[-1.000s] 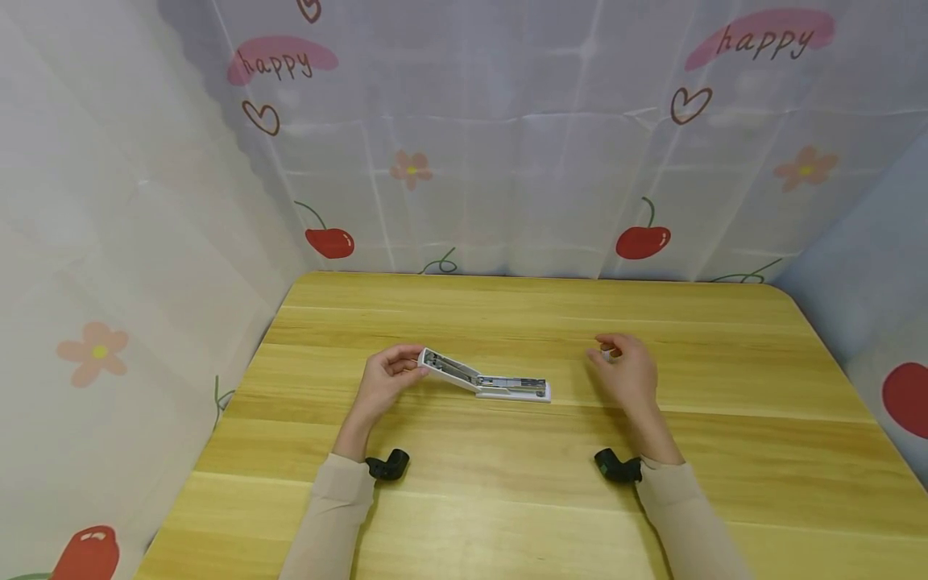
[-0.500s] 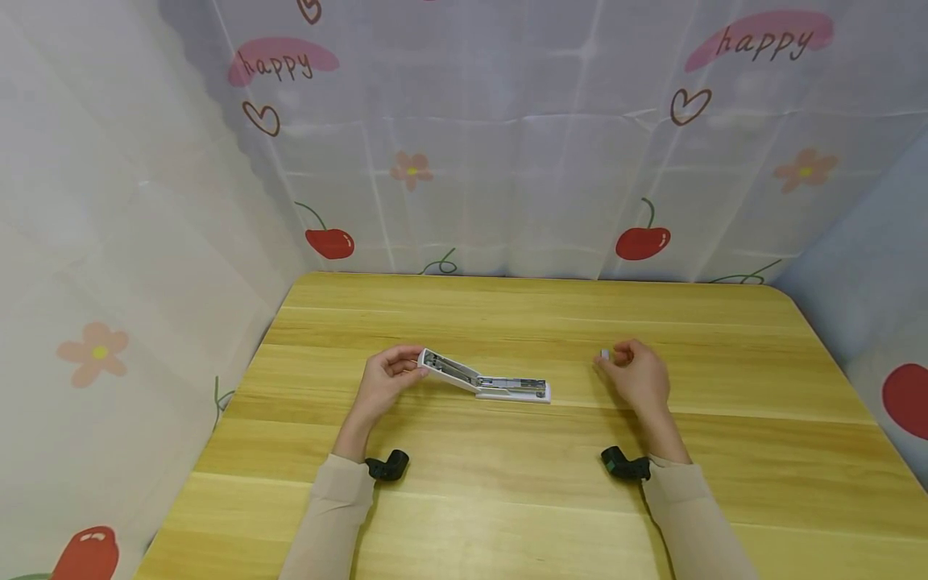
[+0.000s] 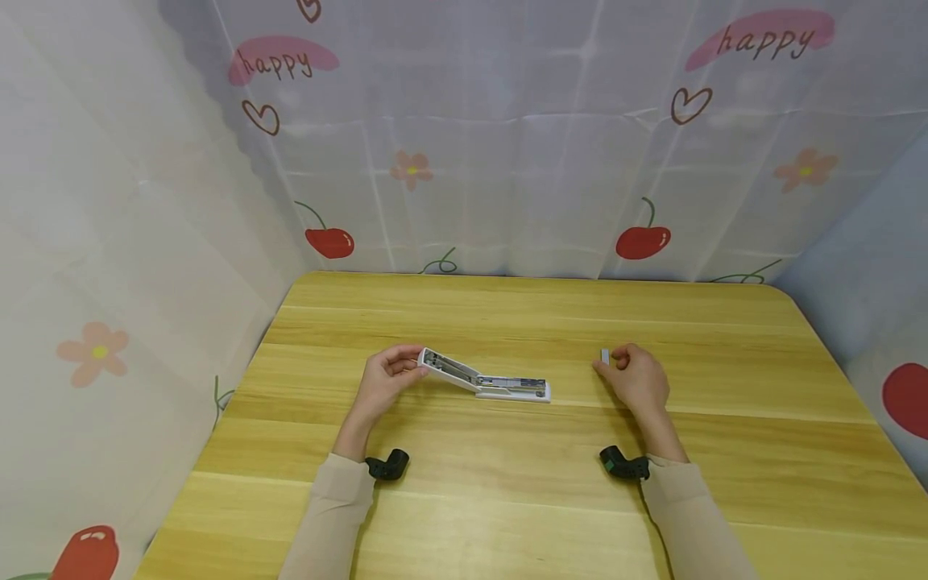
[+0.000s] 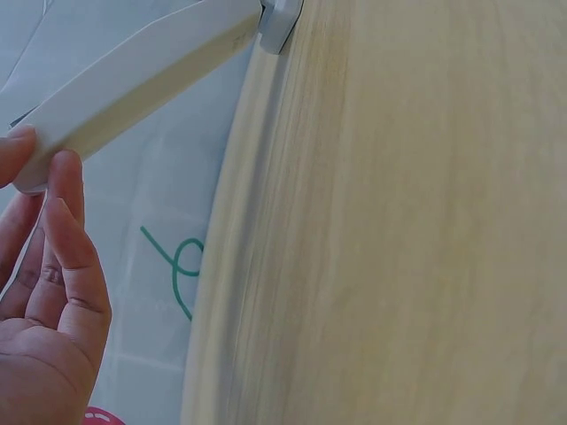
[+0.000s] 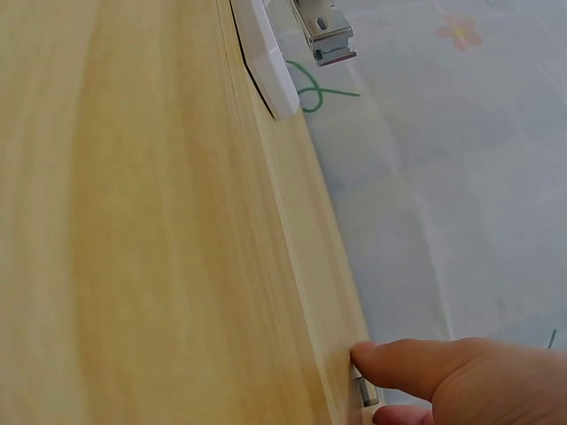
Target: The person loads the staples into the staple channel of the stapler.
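Printed cloth (image 3: 464, 201) hangs at 12 o'clock, w/ the wood table (image 3: 464, 515) running from below it toward 6. R hand (image 3: 638, 379), well apart at approx 2–3 o'clock from the stapler (image 3: 478, 387), has thumb + a finger together on something small; L hand (image 3: 384, 379), at its 9 o'clock, has thumb + fingers clamped on its raised end. Step in hand, IMO: L props the stapler wide while R gets a hold on the small part; prob. part-way, as the two aren't joined. Next move prob. calls for a steady L, and a light, straight pinch on the R so the part doesn't twist or snap. Stapler's near mid-table: cap (image 3: 448, 367) tilts up toward 10 o'clock, base (image 3: 515, 396) lies on the wood toward 3. Only container I can make out is the metal magazine (image 5: 324, 34), over the base; R wrist view shows its end clear of it. Can't tell if it's loaded. Smallest last: the grey staple strip (image 3: 605, 355), that R-hand part, pointing approx 12 o'clock in the head view, a fingertip either side; can't tell if it touches the table.
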`<state>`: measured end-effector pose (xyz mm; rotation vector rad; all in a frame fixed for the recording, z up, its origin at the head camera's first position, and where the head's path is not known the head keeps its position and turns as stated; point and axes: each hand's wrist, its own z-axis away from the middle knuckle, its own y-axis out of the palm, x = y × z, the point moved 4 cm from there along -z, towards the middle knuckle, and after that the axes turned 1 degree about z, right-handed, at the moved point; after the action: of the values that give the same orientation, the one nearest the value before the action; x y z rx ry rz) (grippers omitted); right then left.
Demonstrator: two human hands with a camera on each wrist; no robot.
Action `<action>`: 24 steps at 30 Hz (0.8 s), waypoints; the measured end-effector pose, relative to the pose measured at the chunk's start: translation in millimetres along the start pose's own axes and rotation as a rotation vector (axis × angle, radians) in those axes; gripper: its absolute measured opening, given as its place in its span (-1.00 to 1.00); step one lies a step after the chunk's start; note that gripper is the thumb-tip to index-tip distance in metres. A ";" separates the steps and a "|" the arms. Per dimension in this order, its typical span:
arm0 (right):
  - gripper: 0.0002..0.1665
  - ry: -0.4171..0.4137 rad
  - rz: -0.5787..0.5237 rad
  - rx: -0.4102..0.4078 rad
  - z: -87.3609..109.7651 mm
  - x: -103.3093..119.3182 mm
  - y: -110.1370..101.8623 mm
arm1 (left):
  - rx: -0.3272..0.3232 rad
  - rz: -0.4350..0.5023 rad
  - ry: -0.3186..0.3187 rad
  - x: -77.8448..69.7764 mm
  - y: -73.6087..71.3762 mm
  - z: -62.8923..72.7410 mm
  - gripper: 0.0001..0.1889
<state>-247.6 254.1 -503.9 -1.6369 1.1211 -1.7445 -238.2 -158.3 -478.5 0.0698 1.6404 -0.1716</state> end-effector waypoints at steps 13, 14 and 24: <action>-0.68 0.007 -0.022 -0.023 -0.9 0.6 -1.1 | 0.000 -0.005 0.009 -0.3 0.4 -0.1 -0.60; -0.68 0.007 -0.022 -0.025 -0.8 0.8 -1.3 | 0.000 -0.004 0.008 -0.1 0.4 -0.2 -0.60; -0.76 0.004 -0.009 -0.050 -0.5 -0.4 -2.4 | 0.008 -0.010 0.005 -0.6 0.6 -0.4 -0.59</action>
<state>-247.5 255.9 -502.1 -1.6718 1.1695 -1.7391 -238.5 -157.6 -477.9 0.0681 1.6456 -0.1859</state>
